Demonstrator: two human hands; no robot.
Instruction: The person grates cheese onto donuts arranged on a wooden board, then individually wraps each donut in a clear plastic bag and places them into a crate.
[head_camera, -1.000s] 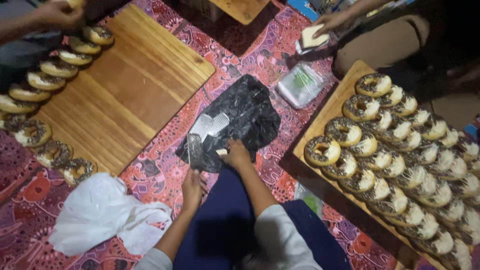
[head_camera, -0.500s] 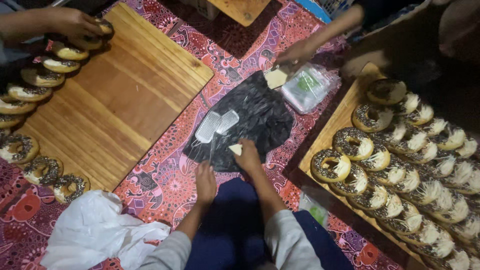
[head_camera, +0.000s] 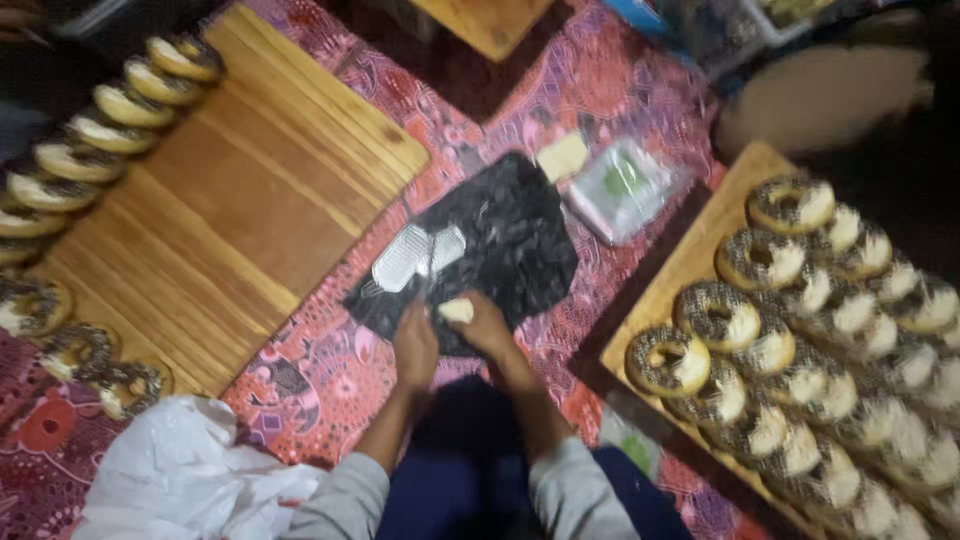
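My right hand (head_camera: 486, 328) holds a small pale block of cheese (head_camera: 457, 311) at the near edge of a black plastic sheet (head_camera: 500, 240) spread on the patterned cloth. My left hand (head_camera: 415, 347) rests beside it on the sheet's near edge, fingers closed at the handle end of a metal grater (head_camera: 415, 254) that lies flat on the sheet. A second pale cheese block (head_camera: 563, 157) lies at the sheet's far corner.
A clear plastic packet (head_camera: 622, 187) lies right of the sheet. A wooden board (head_camera: 690, 265) at right carries several chocolate-sprinkled doughnuts (head_camera: 720, 315). A large wooden board (head_camera: 240, 200) at left has doughnuts (head_camera: 110, 135) along its edge. A white plastic bag (head_camera: 160, 470) lies near left.
The other person's hand has left the cheese block at the sheet's far corner and withdrawn. My hands stay at the sheet's near edge; the view has shifted slightly.
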